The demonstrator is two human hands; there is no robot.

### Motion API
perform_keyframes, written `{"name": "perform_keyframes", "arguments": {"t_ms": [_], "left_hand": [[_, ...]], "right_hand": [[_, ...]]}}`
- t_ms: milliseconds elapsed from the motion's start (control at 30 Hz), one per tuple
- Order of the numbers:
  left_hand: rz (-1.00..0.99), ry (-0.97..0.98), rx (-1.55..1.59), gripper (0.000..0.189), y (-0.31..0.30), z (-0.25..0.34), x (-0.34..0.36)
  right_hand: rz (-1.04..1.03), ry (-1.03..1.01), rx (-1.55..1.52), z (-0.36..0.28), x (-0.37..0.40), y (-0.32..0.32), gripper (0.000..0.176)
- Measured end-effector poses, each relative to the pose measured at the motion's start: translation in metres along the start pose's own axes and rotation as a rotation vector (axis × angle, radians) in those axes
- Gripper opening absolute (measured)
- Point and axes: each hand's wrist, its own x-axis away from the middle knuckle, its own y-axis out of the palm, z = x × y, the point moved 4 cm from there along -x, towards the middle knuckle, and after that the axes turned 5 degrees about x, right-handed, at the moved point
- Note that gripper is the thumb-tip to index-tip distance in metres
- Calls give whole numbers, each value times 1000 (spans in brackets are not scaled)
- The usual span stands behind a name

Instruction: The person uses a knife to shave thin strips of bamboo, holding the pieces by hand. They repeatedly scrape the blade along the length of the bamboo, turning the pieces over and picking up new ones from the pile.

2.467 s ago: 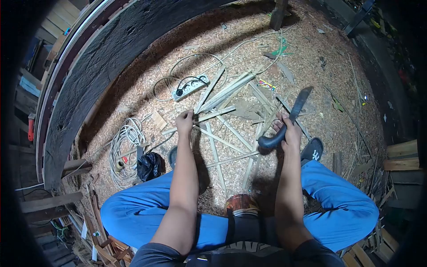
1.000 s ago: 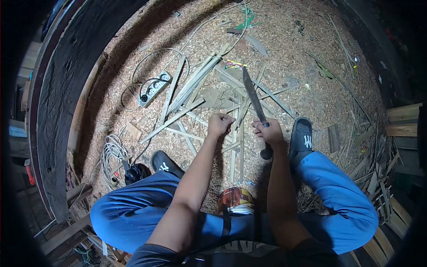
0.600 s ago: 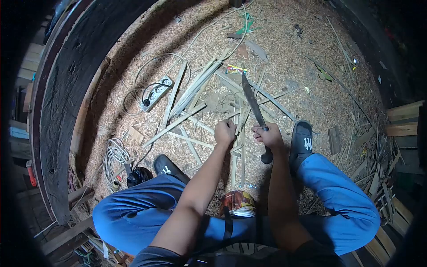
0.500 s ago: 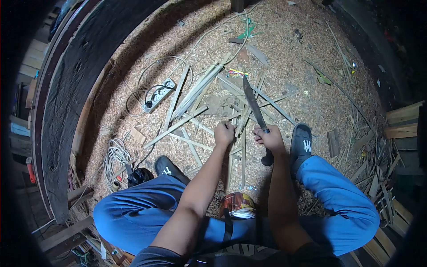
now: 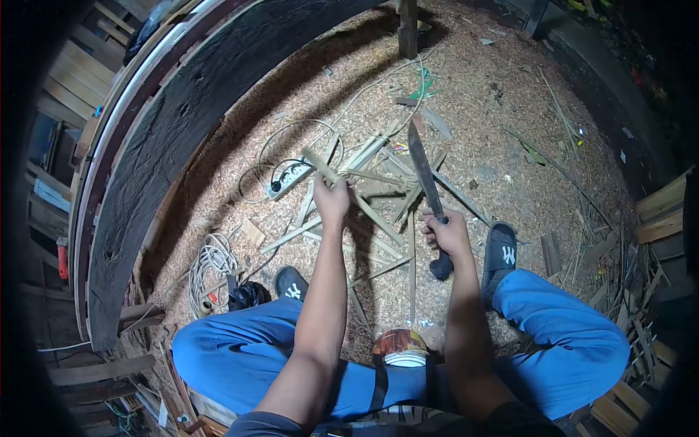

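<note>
My left hand (image 5: 333,202) is closed around a pale bamboo strip (image 5: 378,221), which slants from upper left to lower right above the pile. In my right hand (image 5: 449,234) is the dark handle of a machete (image 5: 424,166), its long blade pointing up and away from me. Several more strips (image 5: 364,154) lie crossed on the ground between and beyond my hands. A power strip (image 5: 290,180) with a dark plug in it rests just left of my left hand.
Wood shavings cover the ground. A coiled pale cable (image 5: 209,268) lies at the left, near a black plastic bag (image 5: 249,295). A large dark beam (image 5: 138,175) curves along the left side. Between my legs stands a round tin (image 5: 400,344); scrap wood (image 5: 552,253) lies at the right.
My left hand has moved left and away from my right hand, and the bamboo strip in it now slants across the pile. My right hand still holds the machete. The view has shifted slightly.
</note>
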Motion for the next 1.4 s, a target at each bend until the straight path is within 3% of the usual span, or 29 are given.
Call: {"name": "perform_keyframes", "arguments": {"t_ms": [67, 200, 267, 400, 533, 667, 733, 800, 833, 867, 967, 1000, 1067, 1133, 1200, 1233, 1400], "left_hand": [[-50, -248, 136, 35, -8, -1, -3], [-49, -398, 340, 28, -18, 30, 4], [-15, -67, -18, 27, -29, 18, -5], [123, 22, 354, 30, -44, 43, -12], [208, 138, 228, 30, -71, 54, -23], [267, 46, 200, 29, -71, 66, -9], [267, 88, 234, 29, -64, 53, -7], [281, 152, 212, 36, -62, 46, -5], [265, 60, 98, 50, -63, 70, 7], [263, 58, 94, 50, -63, 69, 6], [338, 256, 359, 70, -64, 74, 2], [338, 256, 359, 70, -65, 73, 2], [157, 47, 768, 65, -62, 65, -3], [111, 89, 862, 60, -60, 58, -8], [119, 150, 966, 58, -57, 60, -9], [108, 196, 949, 50, -55, 63, -10], [69, 358, 799, 41, -56, 78, -13]], "right_hand": [[-2, -8, -11, -3, 2, 3, 18], [-8, -54, 28, -6, 3, 8, 20], [-16, -51, 56, -8, 5, 9, 20], [-37, 3, 53, -11, 11, 10, 21], [-56, 32, -2, -27, 25, 19, 22], [-13, 30, 69, -13, 23, 38, 25], [26, -39, 177, 2, 19, 49, 26], [-22, 48, 140, 9, 25, 58, 27], [-6, 44, 128, 6, 31, 62, 29], [9, 40, 117, 5, 35, 66, 32], [-39, 17, 137, 19, 29, 78, 40], [-39, 18, 136, 28, 24, 82, 40], [-86, -108, 254, 39, 17, 91, 45], [-111, 17, -125, 36, 30, 103, 45], [-23, -103, -120, 46, 29, 116, 48], [-147, -59, -276, 26, 42, 116, 54], [-151, -60, -153, 27, 45, 123, 49]]}}
